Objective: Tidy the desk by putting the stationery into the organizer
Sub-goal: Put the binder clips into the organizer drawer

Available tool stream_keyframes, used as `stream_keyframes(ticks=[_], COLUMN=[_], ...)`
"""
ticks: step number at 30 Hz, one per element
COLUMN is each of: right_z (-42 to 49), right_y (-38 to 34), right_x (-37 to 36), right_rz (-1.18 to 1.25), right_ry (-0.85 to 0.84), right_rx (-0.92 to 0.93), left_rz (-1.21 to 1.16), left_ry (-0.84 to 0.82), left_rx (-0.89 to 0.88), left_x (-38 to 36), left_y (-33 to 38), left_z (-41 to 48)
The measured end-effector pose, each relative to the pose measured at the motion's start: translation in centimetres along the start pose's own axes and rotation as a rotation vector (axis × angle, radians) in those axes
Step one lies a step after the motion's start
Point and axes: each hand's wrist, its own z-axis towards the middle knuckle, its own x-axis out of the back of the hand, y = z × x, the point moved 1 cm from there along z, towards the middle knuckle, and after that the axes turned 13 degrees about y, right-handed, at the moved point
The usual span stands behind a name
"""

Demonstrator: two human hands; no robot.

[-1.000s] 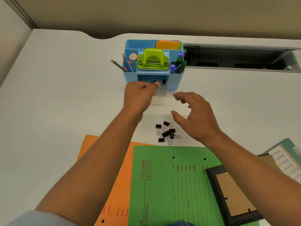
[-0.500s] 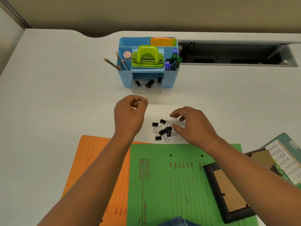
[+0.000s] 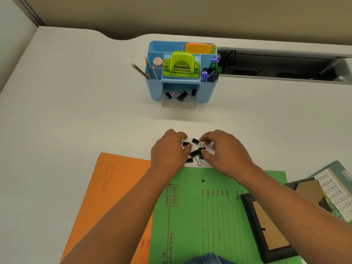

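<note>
At my 6 o'clock lies a green folder [image 3: 209, 216], with an orange folder [image 3: 114, 187] at 7 and a frame [image 3: 250, 210] at 4. Just beyond, on the white tabletop [image 3: 95, 111], my left hand [image 3: 168, 149] and right hand [image 3: 226, 151] flank a pile of black clips [image 3: 195, 153] from 9 and 3. The fingers [image 3: 180, 135] are curled narrow; I cannot tell whether either hand pinches one. At 12, well apart, the organizer [image 3: 206, 90] has its drawer [image 3: 179, 104] open, with clips inside.

Matt blue plastic organizer [image 3: 154, 88]; clear plastic drawer [image 3: 191, 106] — matt desk [image 3: 76, 111].
</note>
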Motion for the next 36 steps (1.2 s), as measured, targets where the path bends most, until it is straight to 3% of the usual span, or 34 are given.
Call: stream_keyframes(ticks=[10, 18, 26, 33, 36], right_z=[0.3, 0.2, 0.3, 0.3, 0.2], right_y=[0.9, 1.6, 1.5, 1.6, 1.4], right_x=[0.8, 0.7, 0.8, 0.8, 0.7], right_rz=[-0.008, -0.277, -0.275, -0.235, -0.171], right_ry=[0.021, -0.076, -0.081, -0.070, -0.063], right_rx=[-0.020, 0.053, 0.056, 0.040, 0.018], left_rz=[0.020, -0.165, -0.043, -0.199, -0.235], left_ry=[0.073, 0.362, 0.255, 0.446, 0.416], left_rx=[-0.030, -0.103, -0.046, -0.042, -0.067], left_x=[0.9, 7.1, 7.4, 6.8, 5.8], left_y=[1.0, 3.2, 3.5, 1.9, 1.0], left_z=[1.3, 5.5, 9.3, 6.8, 4.5])
